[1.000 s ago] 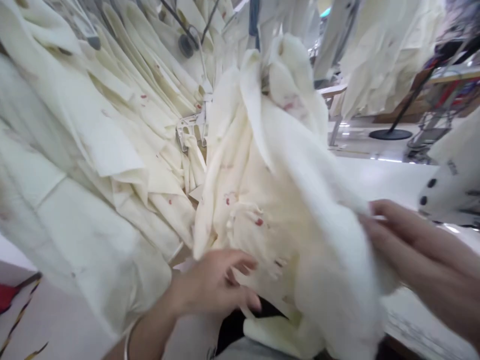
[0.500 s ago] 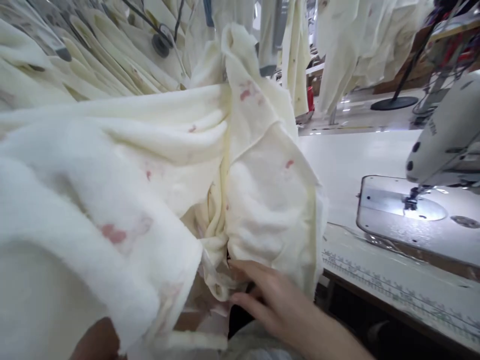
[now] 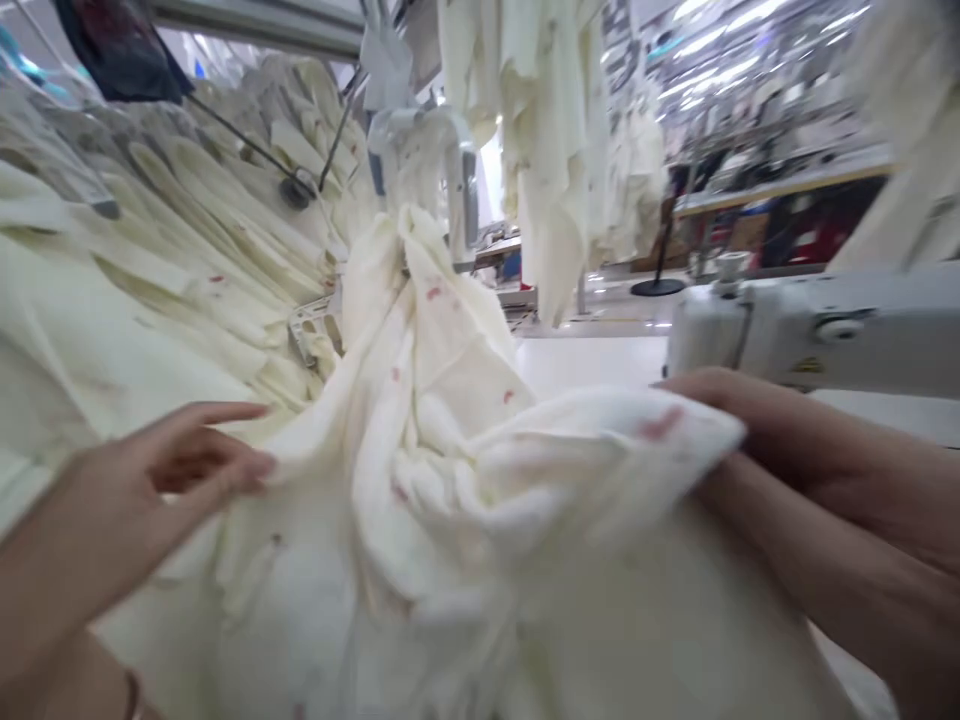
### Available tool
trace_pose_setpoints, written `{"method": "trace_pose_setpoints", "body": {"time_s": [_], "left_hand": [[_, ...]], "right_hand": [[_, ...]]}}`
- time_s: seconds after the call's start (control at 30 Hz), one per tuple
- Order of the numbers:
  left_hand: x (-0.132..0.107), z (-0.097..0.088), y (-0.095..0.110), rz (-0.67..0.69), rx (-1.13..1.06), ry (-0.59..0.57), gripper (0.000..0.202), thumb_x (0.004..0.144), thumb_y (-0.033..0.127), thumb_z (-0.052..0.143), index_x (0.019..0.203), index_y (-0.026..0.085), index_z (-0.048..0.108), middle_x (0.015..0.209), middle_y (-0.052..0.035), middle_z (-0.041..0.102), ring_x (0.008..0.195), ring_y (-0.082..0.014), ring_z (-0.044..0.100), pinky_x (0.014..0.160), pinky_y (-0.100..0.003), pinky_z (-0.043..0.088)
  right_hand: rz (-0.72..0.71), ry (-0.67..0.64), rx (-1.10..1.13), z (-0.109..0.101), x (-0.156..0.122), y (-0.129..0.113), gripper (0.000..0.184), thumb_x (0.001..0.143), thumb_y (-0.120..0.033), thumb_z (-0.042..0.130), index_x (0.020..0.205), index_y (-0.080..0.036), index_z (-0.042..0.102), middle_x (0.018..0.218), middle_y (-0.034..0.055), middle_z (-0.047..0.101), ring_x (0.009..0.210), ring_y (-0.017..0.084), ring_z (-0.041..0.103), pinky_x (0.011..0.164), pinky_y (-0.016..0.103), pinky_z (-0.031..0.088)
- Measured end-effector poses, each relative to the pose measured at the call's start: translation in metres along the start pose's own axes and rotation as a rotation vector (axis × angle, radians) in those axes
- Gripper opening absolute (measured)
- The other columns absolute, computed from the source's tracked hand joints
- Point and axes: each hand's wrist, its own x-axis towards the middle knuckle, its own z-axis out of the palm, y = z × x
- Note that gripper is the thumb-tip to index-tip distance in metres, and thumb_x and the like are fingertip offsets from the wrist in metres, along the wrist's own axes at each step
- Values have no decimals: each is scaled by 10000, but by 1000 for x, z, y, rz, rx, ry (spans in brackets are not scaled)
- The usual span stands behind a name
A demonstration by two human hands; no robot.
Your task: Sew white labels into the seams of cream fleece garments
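Observation:
A cream fleecy garment [image 3: 442, 480] with small reddish-pink prints hangs bunched and creased in front of me, its upper end at a clamp-like holder. On the left, my left hand [image 3: 180, 470] pinches an edge of the cloth at the thumb tip, with the index finger held out straight above it. My right hand [image 3: 795, 470] grips a corner of the same garment on the right and draws it out sideways. Its fingertips are partly hidden by the cloth and blurred. Between the two hands the fabric lies in loose folds.
Several similar cream garments [image 3: 202, 260] hang in a dense row at the left. More cream pieces [image 3: 551, 180] hang ahead. A white sewing machine [image 3: 885, 325] stands on a table at the right, close behind my right hand. A black round-based stand [image 3: 658, 287] is farther back.
My right hand has left the lower middle of the garment and now pulls a corner to the right. My left hand has risen at the left. The view has tilted up.

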Motion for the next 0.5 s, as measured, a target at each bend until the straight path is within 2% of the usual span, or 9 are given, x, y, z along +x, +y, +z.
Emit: {"method": "trace_pose_setpoints", "body": {"time_s": [0.07, 0.13, 0.17, 0.23, 0.3, 0.37, 0.4, 0.43, 0.5], "left_hand": [[-14, 41, 41, 196, -191, -222, 631, 724, 720, 456, 1253, 378, 490, 654, 35, 655, 560, -195, 599, 502, -300, 483], [-24, 85, 86, 452, -234, -390, 755, 764, 617, 526, 1422, 351, 269, 800, 17, 681, 584, -179, 619, 560, -294, 511], [-25, 103, 107, 559, -192, -396, 807, 799, 555, 519, 1469, 273, 168, 865, -22, 683, 639, -195, 636, 607, -309, 521], [-17, 126, 139, 679, -50, -307, 731, 844, 379, 471, 1473, 171, 161, 910, -77, 668, 711, -220, 643, 664, -333, 517], [-1, 129, 160, 743, 63, -163, 655, 814, 240, 455, 1434, 151, 265, 875, -76, 646, 717, -222, 630, 692, -345, 509], [15, 118, 174, 790, 112, -41, 552, 773, 184, 467, 1324, 177, 434, 791, -40, 613, 691, -207, 610, 723, -351, 497], [22, 109, 180, 813, 124, -2, 459, 768, 186, 473, 1224, 184, 524, 744, -25, 592, 680, -201, 599, 739, -354, 488], [26, 101, 186, 832, 138, 23, 349, 773, 198, 474, 1101, 186, 595, 696, -15, 568, 670, -196, 589, 752, -358, 479], [30, 87, 196, 852, 169, 57, 201, 798, 240, 464, 856, 176, 646, 607, -3, 510, 642, -186, 566, 757, -354, 460]], "right_hand": [[11, -62, 30, -9, 18, -1, 260, 864, -438, 453, 845, -259, 641, 703, -19, 637, 647, 169, 622, 488, 215, 461], [32, -84, 24, -10, 29, 6, 261, 851, -402, 432, 825, -242, 636, 708, -25, 630, 656, 165, 602, 526, 233, 445], [45, -78, 3, -11, 30, 11, 252, 845, -389, 436, 832, -236, 637, 706, -27, 629, 641, 158, 587, 529, 237, 432], [68, -32, -96, -12, 24, 24, 241, 839, -381, 458, 840, -222, 640, 660, -24, 615, 569, 149, 548, 500, 246, 399], [21, 128, -276, -10, 5, 31, 227, 843, -372, 483, 860, -206, 636, 642, -8, 609, 530, 156, 532, 510, 277, 412], [-105, 341, -420, 0, -23, 31, 178, 865, -313, 497, 932, -198, 616, 722, 18, 635, 591, 176, 577, 605, 323, 475], [-168, 392, -437, 8, -38, 29, 158, 881, -260, 495, 988, -203, 596, 802, 30, 649, 676, 184, 610, 689, 337, 501], [-178, 377, -387, 19, -52, 27, 178, 885, -204, 495, 1048, -213, 564, 851, 28, 647, 762, 182, 627, 729, 310, 514], [-131, 172, -196, 41, -76, 24, 245, 899, -219, 464, 1136, -260, 515, 896, 4, 645, 801, 168, 641, 686, 250, 547]]}}
